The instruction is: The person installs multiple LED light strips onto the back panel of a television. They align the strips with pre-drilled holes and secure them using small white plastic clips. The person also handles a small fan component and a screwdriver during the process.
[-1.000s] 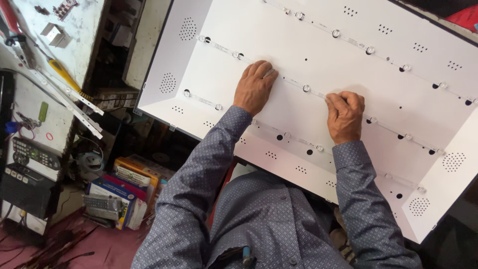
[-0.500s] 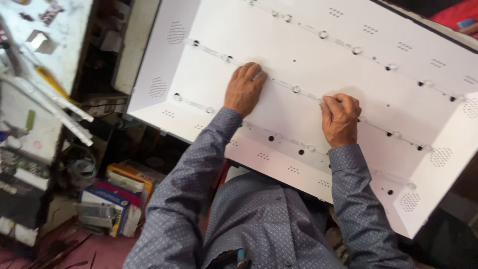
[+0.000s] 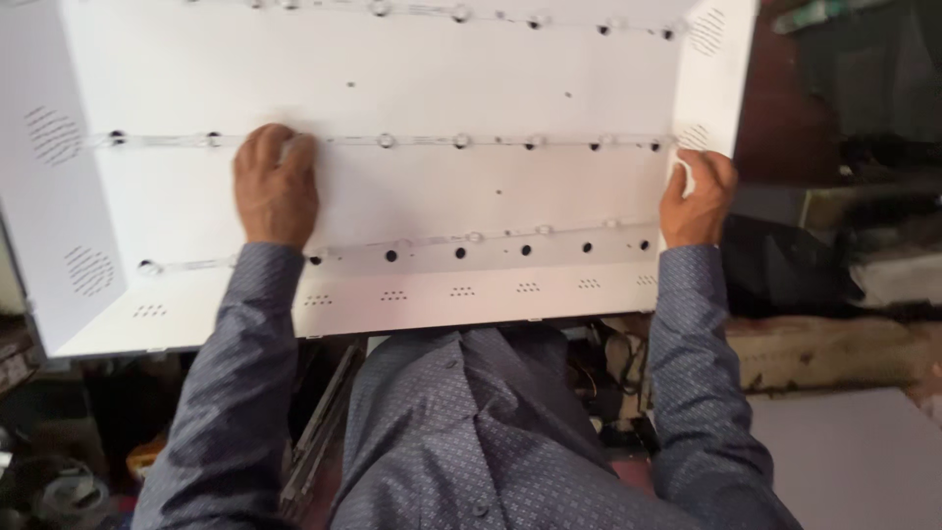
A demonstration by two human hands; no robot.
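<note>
Hands spread on the wide white sheet-metal backlight tray; left hand flat, gripping nothing, on the middle lens-dotted strip; right hand curled over the tray's side wall beside it.

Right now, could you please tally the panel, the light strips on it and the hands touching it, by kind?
white panel: 1
light strips across it: 3 (top, middle, lower)
hands on it: 2 (left hand flat, right hand gripping the right edge)
Total: 6
</note>
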